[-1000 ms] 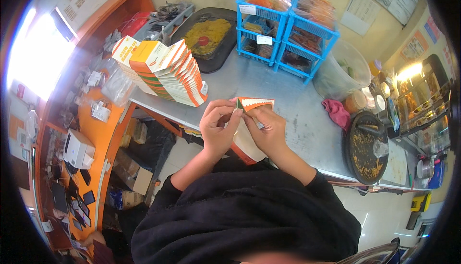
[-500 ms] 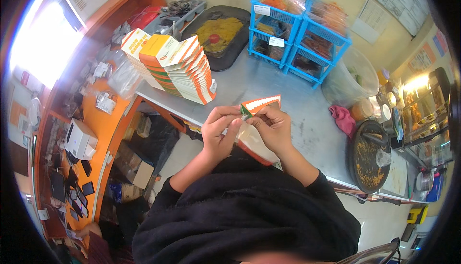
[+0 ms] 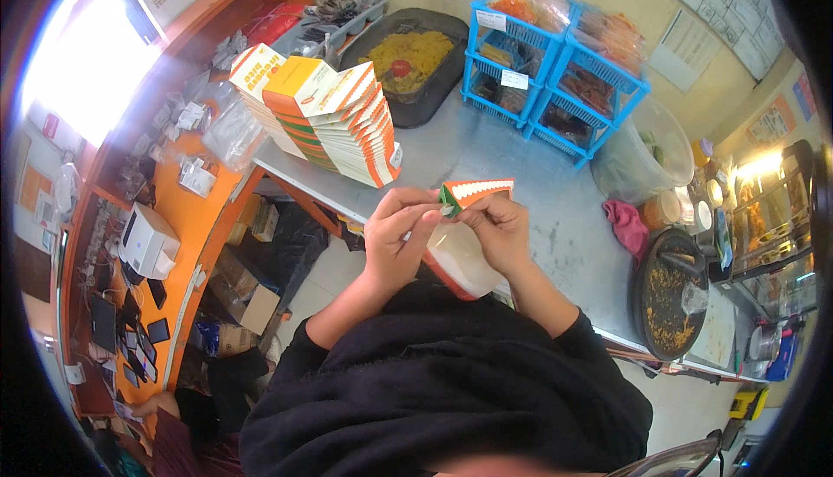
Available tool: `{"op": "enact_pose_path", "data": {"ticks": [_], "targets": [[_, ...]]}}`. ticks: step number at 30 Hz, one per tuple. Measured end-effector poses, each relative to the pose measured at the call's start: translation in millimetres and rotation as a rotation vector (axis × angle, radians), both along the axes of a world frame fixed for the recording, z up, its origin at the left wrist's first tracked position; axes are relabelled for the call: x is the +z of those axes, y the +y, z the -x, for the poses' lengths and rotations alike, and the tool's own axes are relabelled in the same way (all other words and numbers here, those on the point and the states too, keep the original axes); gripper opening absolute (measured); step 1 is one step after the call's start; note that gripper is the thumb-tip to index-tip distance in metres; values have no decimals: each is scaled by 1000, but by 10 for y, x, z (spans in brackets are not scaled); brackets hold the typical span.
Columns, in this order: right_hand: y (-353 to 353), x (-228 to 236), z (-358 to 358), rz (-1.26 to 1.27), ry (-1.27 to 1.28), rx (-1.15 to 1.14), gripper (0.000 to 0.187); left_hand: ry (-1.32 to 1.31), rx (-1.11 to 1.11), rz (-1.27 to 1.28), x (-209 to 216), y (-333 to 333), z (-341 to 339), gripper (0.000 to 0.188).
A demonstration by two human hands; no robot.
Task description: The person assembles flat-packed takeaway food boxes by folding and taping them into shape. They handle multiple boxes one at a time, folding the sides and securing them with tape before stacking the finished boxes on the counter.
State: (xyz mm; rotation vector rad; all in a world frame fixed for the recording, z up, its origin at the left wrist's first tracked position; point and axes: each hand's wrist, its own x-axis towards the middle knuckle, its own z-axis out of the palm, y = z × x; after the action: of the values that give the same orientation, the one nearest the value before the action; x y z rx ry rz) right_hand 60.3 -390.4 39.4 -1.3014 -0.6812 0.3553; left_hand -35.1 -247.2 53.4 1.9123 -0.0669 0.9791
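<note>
Between my two hands, close to my body and over the counter's front edge, is a paper food carton (image 3: 461, 258) with a white inside and an orange, green and white outside. My left hand (image 3: 395, 236) pinches its left corner near a green flap, thumb and fingertips together. On the other side my right hand (image 3: 498, 231) grips the carton, thumb pressed at the fold under its orange and white zigzag panel. My fingers cover part of the folded corner. A tall stack of nested cartons (image 3: 323, 121) in the same colours stands ahead on the left.
On the metal counter (image 3: 555, 238) are a dark tray of yellow food (image 3: 408, 65), blue basket racks (image 3: 555, 69), a clear tub (image 3: 642, 152), a pink cloth (image 3: 625, 224) and a round mortar (image 3: 668, 303). Leftward, an orange desk (image 3: 195, 251) holds a printer (image 3: 149, 241); another person's hand (image 3: 156, 403) shows there.
The view has shifted slightly, so the counter things sit a little lower and further right. Both hands keep their hold; the carton's white inside shows more openly.
</note>
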Motion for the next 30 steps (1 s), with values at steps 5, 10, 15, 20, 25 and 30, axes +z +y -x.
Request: {"op": "enact_pose_path", "data": {"ticks": [5, 10, 15, 20, 25, 30], "targets": [[26, -113, -152, -47, 144, 26, 11, -12, -25, -46, -72, 4, -87, 11], [73, -165, -177, 12, 210, 115, 20, -9, -146, 272, -115, -24, -166, 30], [109, -216, -155, -91, 391, 217, 24, 259, -303, 605, -165, -22, -169, 47], [166, -129, -63, 151, 172, 78, 17, 325, -175, 500, -263, 3, -171, 47], [28, 206, 45, 179, -373, -137, 16, 137, 40, 483, -252, 134, -231, 26], [-15, 331, -150, 73, -682, -480, 22, 7, -29, 635, -159, 147, -206, 7]]}}
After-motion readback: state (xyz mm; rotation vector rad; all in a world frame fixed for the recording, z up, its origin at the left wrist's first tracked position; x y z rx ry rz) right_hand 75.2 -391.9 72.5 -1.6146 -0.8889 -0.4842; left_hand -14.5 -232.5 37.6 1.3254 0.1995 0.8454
